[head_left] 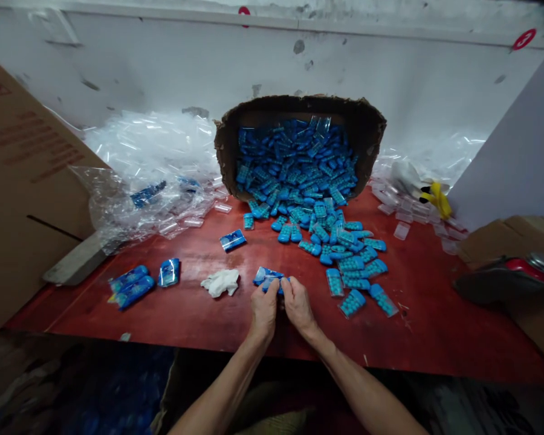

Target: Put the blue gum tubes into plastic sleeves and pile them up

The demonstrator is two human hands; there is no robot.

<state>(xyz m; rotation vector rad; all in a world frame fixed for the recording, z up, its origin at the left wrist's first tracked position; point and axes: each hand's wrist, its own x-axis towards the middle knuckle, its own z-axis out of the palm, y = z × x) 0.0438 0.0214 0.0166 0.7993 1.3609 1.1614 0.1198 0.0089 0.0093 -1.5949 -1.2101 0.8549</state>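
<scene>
Centrally, I have the left grip and right grip pinching the blue packet over the tabletop, apparently steadying its blurred near edge, with loose blue containers conveniently rightward.

Place type: workshop, apparently a packing area.
Bench: broad, red, worn surface, scattered with small blue packs in quantity.
Bulk stock: same packs spilling from a rough-edged box lying on its side.
Packing material: heaped clear plastic; printed brown carton at left.
Wall: white, stained and chipped, utilitarian finish.
</scene>
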